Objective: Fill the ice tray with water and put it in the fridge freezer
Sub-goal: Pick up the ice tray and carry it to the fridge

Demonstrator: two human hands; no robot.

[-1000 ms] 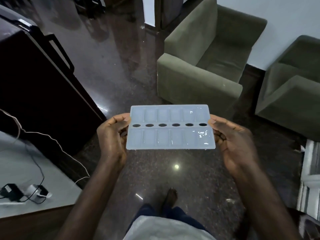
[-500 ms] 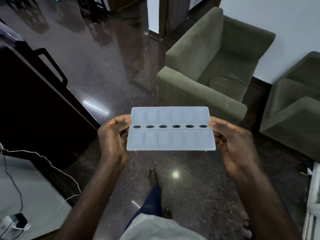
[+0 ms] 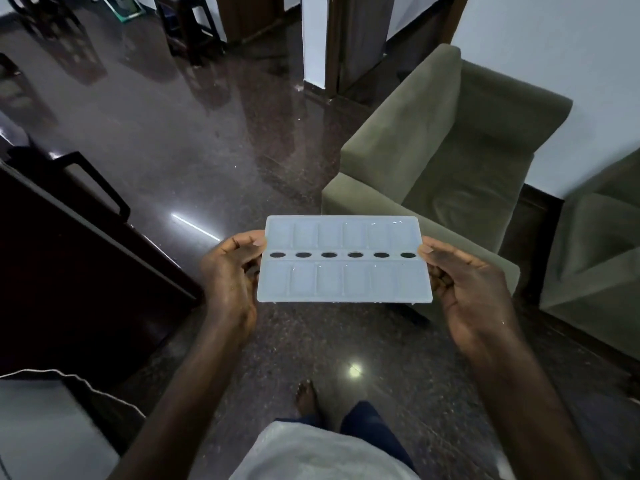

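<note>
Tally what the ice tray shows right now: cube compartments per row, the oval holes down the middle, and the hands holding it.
Ice tray: 1
Far-row compartments: 6
Near-row compartments: 6
Oval holes: 6
Hands holding it: 2, left hand and right hand
Total: 21

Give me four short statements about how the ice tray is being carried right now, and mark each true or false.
1. Both hands hold the ice tray, the left hand and right hand at opposite short ends. True.
2. The tray rests on the green armchair. False: it is held in the air above the dark floor.
3. Six oval holes run along the tray's middle. True.
4. The tray is held vertically on edge. False: it is roughly level.
</note>
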